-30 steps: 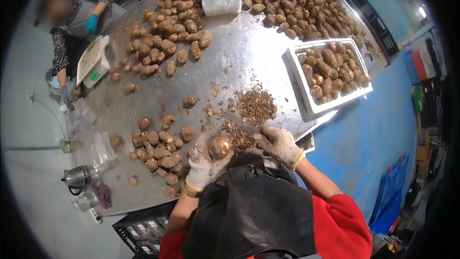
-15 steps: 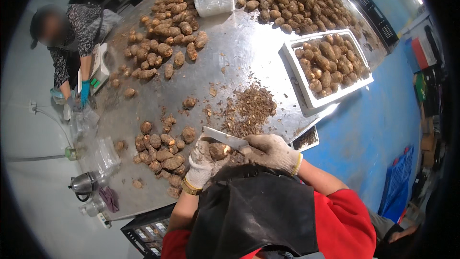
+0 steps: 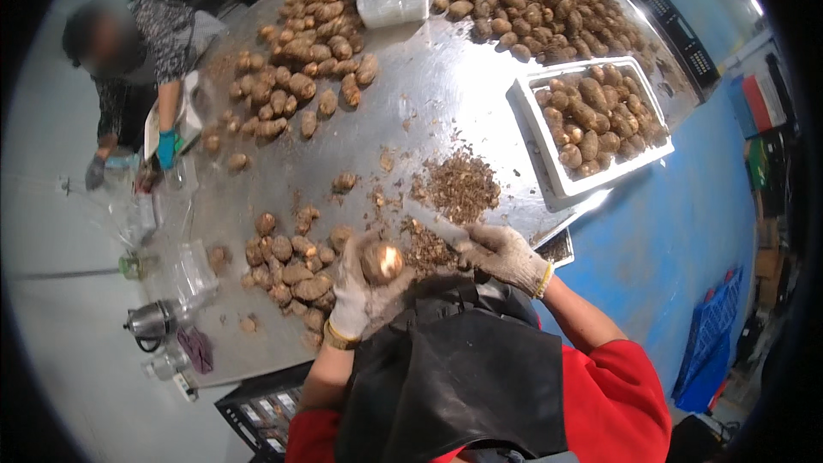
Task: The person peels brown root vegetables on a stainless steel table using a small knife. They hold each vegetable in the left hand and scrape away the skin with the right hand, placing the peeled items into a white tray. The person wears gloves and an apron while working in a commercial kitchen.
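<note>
My gloved left hand (image 3: 350, 302) is closed around a brown taro (image 3: 382, 263), whose upturned end shows a pale, cut patch. In my gloved right hand (image 3: 510, 259) is a knife (image 3: 439, 226), its blade pointing up and left, apart from the taro and blurred. Beyond the blade lies a heap of brown peelings (image 3: 463, 187) on the metal table (image 3: 429, 77). A small pile of taros (image 3: 291, 273) sits just left of my left hand, with one lone taro (image 3: 344, 183) farther up.
A white foam box (image 3: 619, 173) filled with taros stands at the right table edge. Larger taro piles (image 3: 549, 9) and clear plastic trays (image 3: 390, 2) lie at the far side. On the left, a person (image 3: 167, 77) handles plastic bags near a kettle (image 3: 150, 323).
The knife has come away from the taro and moved right with my right hand. My left hand has turned the taro so its cut end faces up. The person at left has shifted their hands.
</note>
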The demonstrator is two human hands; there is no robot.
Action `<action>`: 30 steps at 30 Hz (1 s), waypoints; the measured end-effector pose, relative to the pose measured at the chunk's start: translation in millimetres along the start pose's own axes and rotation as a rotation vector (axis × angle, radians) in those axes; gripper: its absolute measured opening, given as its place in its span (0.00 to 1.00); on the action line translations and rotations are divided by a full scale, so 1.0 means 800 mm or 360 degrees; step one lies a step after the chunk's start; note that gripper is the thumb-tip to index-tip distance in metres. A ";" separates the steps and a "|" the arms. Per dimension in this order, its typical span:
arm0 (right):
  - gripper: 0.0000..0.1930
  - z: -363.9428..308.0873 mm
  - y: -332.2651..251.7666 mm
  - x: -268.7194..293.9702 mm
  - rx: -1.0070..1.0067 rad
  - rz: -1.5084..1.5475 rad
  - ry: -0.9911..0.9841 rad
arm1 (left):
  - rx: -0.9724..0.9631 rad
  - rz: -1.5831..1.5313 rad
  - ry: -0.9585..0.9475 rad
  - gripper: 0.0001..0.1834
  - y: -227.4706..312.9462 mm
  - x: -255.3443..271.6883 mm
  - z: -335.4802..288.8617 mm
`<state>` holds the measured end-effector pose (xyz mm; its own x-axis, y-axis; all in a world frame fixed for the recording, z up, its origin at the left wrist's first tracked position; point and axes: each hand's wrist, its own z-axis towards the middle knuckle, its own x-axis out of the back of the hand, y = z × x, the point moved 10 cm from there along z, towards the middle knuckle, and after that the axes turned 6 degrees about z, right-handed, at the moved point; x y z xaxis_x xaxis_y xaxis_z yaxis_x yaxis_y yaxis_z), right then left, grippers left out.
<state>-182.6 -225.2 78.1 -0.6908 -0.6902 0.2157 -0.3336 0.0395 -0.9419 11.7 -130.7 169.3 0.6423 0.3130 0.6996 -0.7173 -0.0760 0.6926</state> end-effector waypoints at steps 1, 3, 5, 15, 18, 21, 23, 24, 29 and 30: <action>0.15 -0.001 -0.028 -0.002 0.0097 -0.0053 -0.0016 | 0.0535 -0.0919 -0.0199 0.42 -0.035 -0.031 -0.004; 0.15 -0.009 -0.096 -0.002 0.0293 -0.0158 -0.0023 | 0.0704 -0.0933 -0.0116 0.45 -0.048 -0.038 -0.017; 0.17 -0.013 -0.128 -0.024 0.0396 -0.0437 -0.0105 | 0.0694 -0.1162 -0.0279 0.47 -0.055 -0.061 -0.018; 0.14 -0.005 -0.106 -0.014 0.0239 -0.0646 -0.0030 | 0.0716 -0.1071 -0.0157 0.37 -0.040 -0.050 -0.021; 0.14 -0.005 -0.101 -0.033 0.0408 -0.0443 -0.0034 | 0.0571 -0.0907 -0.0186 0.36 -0.039 -0.054 -0.021; 0.14 0.011 -0.025 0.010 -0.0370 -0.0450 0.0047 | 0.0302 -0.0487 -0.0139 0.36 -0.008 -0.027 -0.011; 0.13 0.007 -0.059 0.006 -0.0070 -0.0500 0.0075 | 0.0385 -0.0582 -0.0117 0.37 -0.012 -0.027 -0.010; 0.13 0.003 -0.076 0.003 0.0082 -0.0521 0.0099 | 0.0560 -0.0859 -0.0130 0.39 -0.021 -0.035 -0.007; 0.16 0.000 -0.073 -0.028 0.0055 -0.0614 -0.0117 | -0.0174 0.0562 0.0241 0.36 -0.010 -0.024 -0.036; 0.17 0.012 -0.046 -0.013 -0.0152 -0.0697 -0.0113 | -0.0127 0.0344 0.0132 0.36 -0.012 -0.024 -0.033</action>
<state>-156.5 -226.5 108.2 -0.4267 -0.7043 0.5674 -0.6447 -0.2031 -0.7370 -1.3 -110.9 144.6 0.4495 0.3742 0.8111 -0.8570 -0.0755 0.5098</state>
